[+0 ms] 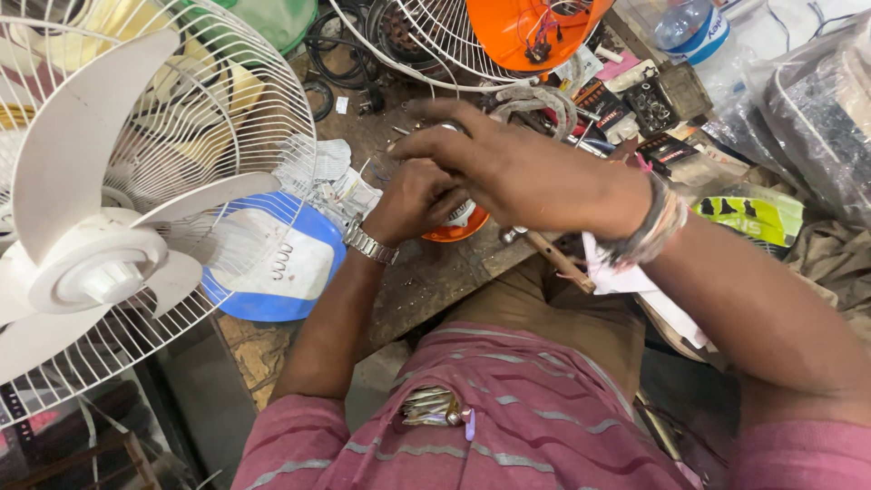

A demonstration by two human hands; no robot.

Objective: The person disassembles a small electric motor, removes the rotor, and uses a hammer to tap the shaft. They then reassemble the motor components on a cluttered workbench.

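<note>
Brightness: the scene is evenly and fairly brightly lit, with soft, diffuse light.
Light source: the strongest light is seen at the top right, where the clear plastic bags (807,100) are washed pale.
Glare: small highlights are caught on the metal wristwatch (370,243) and on the white fan blades (82,172).
Shadows: deep shadow is held under the workbench (426,272), at the lower left and lower right corners.
Blur: the right hand (508,163) is slightly smeared at the fingers; the left hand (413,200) is rendered a little sharper.
Distortion: wide-angle bending is shown at the edges, where the fan guard (227,109) is stretched.
</note>
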